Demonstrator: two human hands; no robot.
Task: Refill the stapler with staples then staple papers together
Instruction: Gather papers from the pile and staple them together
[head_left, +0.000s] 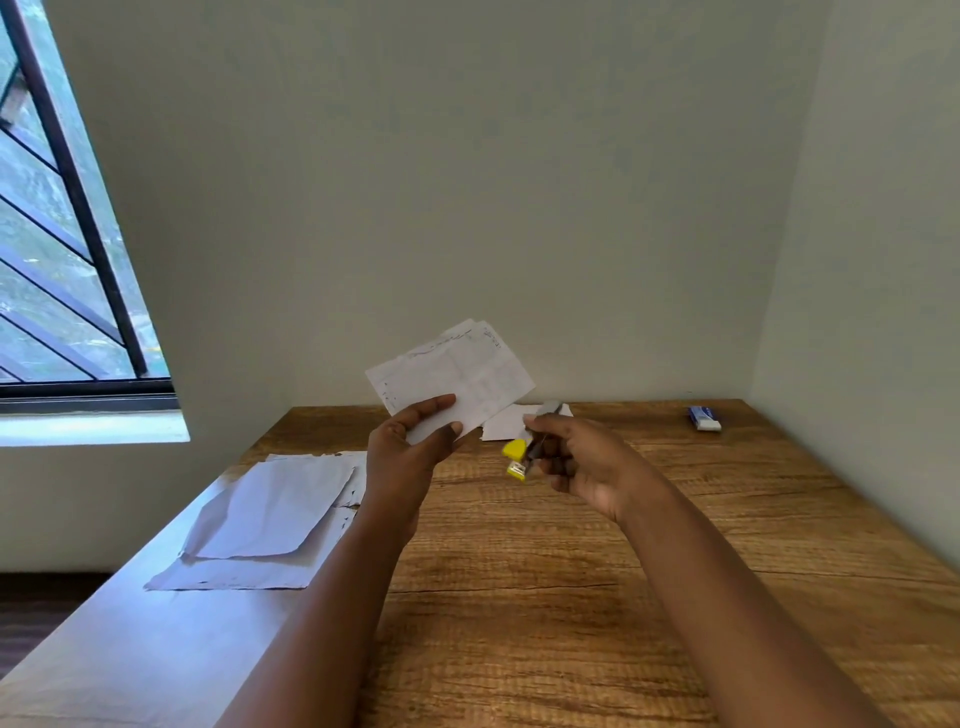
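Two thin paper sheets (451, 378), floppy and light, sit pinched at their lower corner in the left hand (410, 457), while the right hand (576, 462) at its 3 o'clock curls around a small yellow stapler (522, 457), probably best squeezed mid-body.

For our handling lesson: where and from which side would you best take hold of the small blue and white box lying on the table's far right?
Grip the box across its two long sides, coming down from above. It lies flat on the table with bare wood all round.
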